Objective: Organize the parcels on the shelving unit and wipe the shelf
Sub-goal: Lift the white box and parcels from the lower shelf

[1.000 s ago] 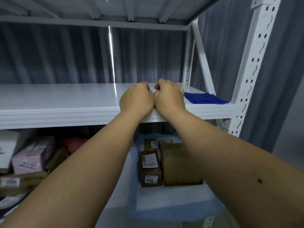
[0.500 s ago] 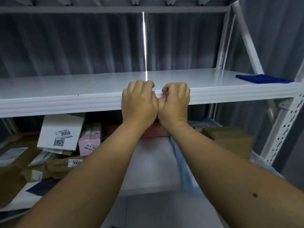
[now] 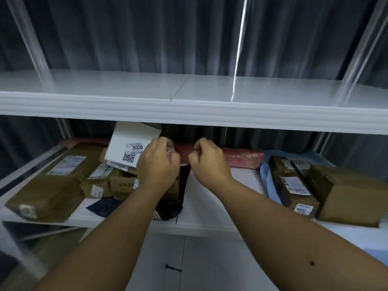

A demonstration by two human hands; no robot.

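The parcels sit on the lower shelf (image 3: 210,225) in two groups. On the left, a heap: a long brown box (image 3: 52,181) lying with its long axis running front to back, smaller brown boxes (image 3: 109,183) jumbled beside it, and a white box (image 3: 128,148) labelled 3008 propped tilted on top. On the right, a row of brown boxes (image 3: 294,185) rests on blue wrap (image 3: 265,179). A long pink parcel (image 3: 241,157) lies crosswise along the back, its long axis left to right.

Both hands reach in at mid-shelf, in front of that pink parcel. The left hand (image 3: 157,166) has curled fingers, just right of the white box and over the heap; whether it grips anything I cannot tell. The right hand (image 3: 207,162) is curled too, seemingly holding nothing.

The heap lies left of and below the left hand, the nearer one, so it should lead. The upper shelf (image 3: 189,110) carries nothing in view.
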